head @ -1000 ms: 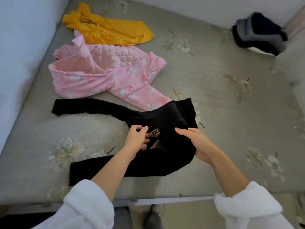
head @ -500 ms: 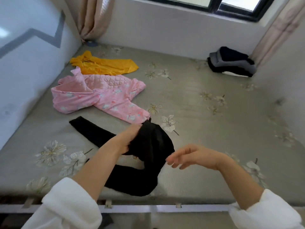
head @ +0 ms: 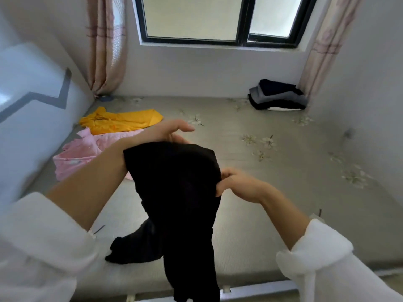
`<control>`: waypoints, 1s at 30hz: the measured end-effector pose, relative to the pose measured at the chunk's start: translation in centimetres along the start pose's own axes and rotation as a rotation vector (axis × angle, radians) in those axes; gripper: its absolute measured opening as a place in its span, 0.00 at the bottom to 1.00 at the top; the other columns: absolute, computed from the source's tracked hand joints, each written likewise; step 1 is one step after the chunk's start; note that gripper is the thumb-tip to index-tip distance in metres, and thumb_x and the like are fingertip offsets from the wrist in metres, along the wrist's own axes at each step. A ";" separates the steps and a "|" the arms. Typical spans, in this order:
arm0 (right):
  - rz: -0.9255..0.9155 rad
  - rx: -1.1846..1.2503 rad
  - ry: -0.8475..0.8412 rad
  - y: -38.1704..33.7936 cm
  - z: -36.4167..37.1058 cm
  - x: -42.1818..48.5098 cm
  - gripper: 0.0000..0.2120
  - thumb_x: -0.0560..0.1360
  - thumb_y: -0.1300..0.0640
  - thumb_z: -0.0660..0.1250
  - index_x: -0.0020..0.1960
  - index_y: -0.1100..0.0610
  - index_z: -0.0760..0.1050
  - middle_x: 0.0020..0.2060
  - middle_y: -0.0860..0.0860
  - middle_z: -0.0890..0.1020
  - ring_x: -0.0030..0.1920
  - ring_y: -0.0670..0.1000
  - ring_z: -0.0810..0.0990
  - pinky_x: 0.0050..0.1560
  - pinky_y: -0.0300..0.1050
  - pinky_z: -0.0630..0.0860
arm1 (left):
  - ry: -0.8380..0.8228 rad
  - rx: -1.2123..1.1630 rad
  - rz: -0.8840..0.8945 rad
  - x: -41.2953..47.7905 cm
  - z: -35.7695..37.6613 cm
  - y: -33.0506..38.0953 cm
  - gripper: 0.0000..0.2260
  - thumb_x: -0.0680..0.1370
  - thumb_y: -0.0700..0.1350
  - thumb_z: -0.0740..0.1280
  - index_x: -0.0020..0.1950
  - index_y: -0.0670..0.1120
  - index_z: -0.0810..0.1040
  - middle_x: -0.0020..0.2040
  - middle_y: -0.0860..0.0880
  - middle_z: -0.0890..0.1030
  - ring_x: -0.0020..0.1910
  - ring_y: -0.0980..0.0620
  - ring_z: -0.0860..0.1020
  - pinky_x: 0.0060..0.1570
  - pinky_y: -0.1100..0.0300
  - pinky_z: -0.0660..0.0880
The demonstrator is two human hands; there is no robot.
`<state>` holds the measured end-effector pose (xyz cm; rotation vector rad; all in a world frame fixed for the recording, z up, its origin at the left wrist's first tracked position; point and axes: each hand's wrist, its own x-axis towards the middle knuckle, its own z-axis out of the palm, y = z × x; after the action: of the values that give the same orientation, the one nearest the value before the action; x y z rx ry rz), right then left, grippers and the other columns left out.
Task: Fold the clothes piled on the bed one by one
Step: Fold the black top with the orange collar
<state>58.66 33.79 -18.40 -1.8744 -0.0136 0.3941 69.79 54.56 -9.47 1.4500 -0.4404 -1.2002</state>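
The garment [head: 178, 192] hung over your wrist, just behind your straight-fingered left hand [head: 172, 131]; your right hand [head: 237, 185] pinched its edge.

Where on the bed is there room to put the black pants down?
The bed is bare across its middle and right, from the pink top to the folded stack in the far right corner. The far left is crowded: the yellow top lies by the pink one.
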 end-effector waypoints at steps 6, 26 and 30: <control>-0.043 0.094 0.259 -0.7 -5.7 -3.1 0.06 0.62 0.61 0.62 0.35 0.55 0.65 0.29 0.47 0.68 0.30 0.47 0.68 0.33 0.38 0.64 | -0.011 0.955 -0.130 1.5 -1.6 0.8 0.27 0.65 0.45 0.73 0.61 0.62 0.72 0.54 0.49 0.79 0.49 0.50 0.81 0.45 0.61 0.79; 0.270 -0.283 0.460 6.2 -21.2 -5.5 0.15 0.66 0.65 0.74 0.37 0.56 0.68 0.29 0.44 0.71 0.31 0.44 0.69 0.33 0.40 0.63 | -0.054 0.546 -0.058 17.0 -3.4 2.8 0.30 0.56 0.46 0.70 0.58 0.42 0.76 0.44 0.45 0.74 0.44 0.46 0.70 0.40 0.58 0.60; 0.153 -0.118 0.486 5.5 -26.4 -7.0 0.23 0.63 0.65 0.77 0.52 0.51 0.72 0.38 0.55 0.81 0.36 0.49 0.78 0.38 0.44 0.72 | -0.095 0.663 -0.095 20.3 -2.1 5.4 0.24 0.58 0.38 0.68 0.53 0.54 0.79 0.37 0.51 0.80 0.33 0.54 0.78 0.28 0.66 0.70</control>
<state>58.37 6.29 -14.19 -2.0521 0.4439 0.0334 81.70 37.61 -13.44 1.9936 -0.9038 -1.2625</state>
